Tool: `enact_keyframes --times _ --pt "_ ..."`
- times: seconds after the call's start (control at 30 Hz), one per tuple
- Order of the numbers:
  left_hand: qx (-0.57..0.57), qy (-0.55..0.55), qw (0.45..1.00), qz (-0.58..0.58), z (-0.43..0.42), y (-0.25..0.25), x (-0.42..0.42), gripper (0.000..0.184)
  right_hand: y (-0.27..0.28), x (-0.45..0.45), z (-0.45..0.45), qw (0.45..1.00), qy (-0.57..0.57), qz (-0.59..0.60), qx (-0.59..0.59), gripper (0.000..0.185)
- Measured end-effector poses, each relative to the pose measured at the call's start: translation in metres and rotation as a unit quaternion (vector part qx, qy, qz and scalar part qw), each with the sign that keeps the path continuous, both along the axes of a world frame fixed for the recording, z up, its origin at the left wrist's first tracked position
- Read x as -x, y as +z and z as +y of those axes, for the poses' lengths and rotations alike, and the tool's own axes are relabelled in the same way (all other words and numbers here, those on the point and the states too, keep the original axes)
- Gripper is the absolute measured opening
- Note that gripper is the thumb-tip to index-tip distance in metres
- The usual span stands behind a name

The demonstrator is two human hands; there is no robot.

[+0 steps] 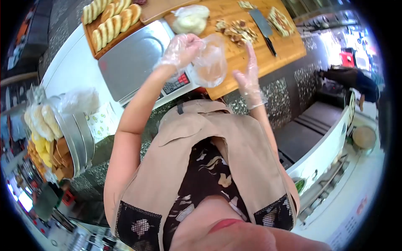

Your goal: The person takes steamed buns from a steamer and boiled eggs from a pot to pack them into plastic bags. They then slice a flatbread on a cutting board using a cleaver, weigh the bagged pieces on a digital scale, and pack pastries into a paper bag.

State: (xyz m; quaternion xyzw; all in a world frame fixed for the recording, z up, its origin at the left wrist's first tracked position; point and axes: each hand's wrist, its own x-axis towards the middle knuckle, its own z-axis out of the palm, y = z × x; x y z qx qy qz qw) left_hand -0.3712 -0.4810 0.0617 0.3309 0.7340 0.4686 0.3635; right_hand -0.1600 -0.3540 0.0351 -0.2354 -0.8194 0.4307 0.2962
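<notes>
My left hand (181,51), in a clear plastic glove, is closed on the rim of a clear plastic bag (211,62). The bag hangs over the near edge of a wooden board (289,46), beside a scale's keypad. My right hand (250,79), gloved too, has its fingers stretched out and holds nothing. Its fingertips reach the edge of a heap of chopped flatbread pieces (238,32) on the board. Farther right lies a cleaver (261,26) with a black handle, next to a piece of browned flatbread (280,21). Behind my left hand sits pale dough in plastic (191,19).
A steel-topped scale (132,60) stands left of the board. Beyond it is a wooden tray (97,55) of round breads (113,26). A metal container (74,138) with bagged food is at far left. Another person (356,81) is at far right, near a white counter (322,154).
</notes>
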Motion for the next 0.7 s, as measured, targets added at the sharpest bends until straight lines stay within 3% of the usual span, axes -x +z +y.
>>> enact_keyframes --times 0.07,0.13,0.2,0.23,0.27,0.3,0.33,0.4,0.43,0.47,0.5,0.53,0.57,0.63,0.7 --pt "-0.009 -0.057 0.998 0.028 0.005 0.009 -0.032 0.022 0.002 0.025 -0.025 0.983 -0.122 -0.025 -0.137 0.082" --pt "-0.026 -0.11 0.992 0.062 0.001 0.024 -0.051 0.023 -0.055 0.036 0.007 0.972 -0.166 -0.024 -0.162 0.077" --pt "-0.003 -0.217 0.963 -0.162 -0.014 0.038 -0.046 0.028 -0.089 0.025 0.026 0.967 -0.254 0.024 -0.023 0.062" --pt "-0.003 -0.227 0.961 -0.158 -0.019 0.034 -0.034 0.028 -0.092 0.01 0.035 0.939 -0.304 0.07 0.144 0.051" --pt "-0.049 -0.084 0.921 -0.379 -0.024 0.021 -0.02 0.034 -0.084 -0.011 0.042 0.93 -0.333 -0.047 0.152 0.041" --pt "-0.088 0.067 0.812 -0.573 -0.023 0.007 -0.014 0.042 -0.074 -0.036 0.043 0.905 -0.357 -0.165 0.159 0.031" --pt "-0.084 0.061 0.81 -0.577 -0.013 -0.003 -0.018 0.042 -0.074 -0.057 0.04 0.912 -0.353 -0.207 -0.006 0.019" --pt "-0.183 0.228 0.673 -0.679 0.008 -0.031 -0.026 0.051 -0.069 -0.087 0.031 0.951 -0.193 -0.141 -0.198 0.01" --pt "-0.274 0.146 0.596 -0.741 0.008 -0.075 -0.023 0.055 -0.069 -0.095 0.024 0.984 -0.124 -0.112 -0.067 0.005" --pt "-0.322 0.125 0.554 -0.758 0.009 -0.111 -0.026 0.049 -0.061 -0.101 0.014 0.908 -0.09 -0.049 0.405 0.01" --pt "-0.283 0.139 0.583 -0.749 0.014 -0.141 -0.033 0.041 -0.033 -0.086 0.011 0.796 -0.13 0.096 0.583 0.016" --pt "-0.243 0.153 0.611 -0.738 0.021 -0.158 -0.038 0.034 -0.011 -0.067 0.013 0.629 -0.164 0.233 0.723 0.021" --pt "-0.24 0.16 0.608 -0.739 0.038 -0.161 -0.047 0.034 -0.028 -0.059 0.023 0.627 -0.167 0.228 0.726 0.021" --pt "-0.185 0.458 0.663 -0.562 0.091 -0.169 -0.072 0.024 -0.098 -0.045 0.063 0.562 -0.241 0.35 0.71 0.043" --pt "-0.171 0.505 0.687 -0.493 0.148 -0.186 -0.075 0.022 -0.183 -0.045 0.104 0.584 -0.206 0.381 0.687 0.045"
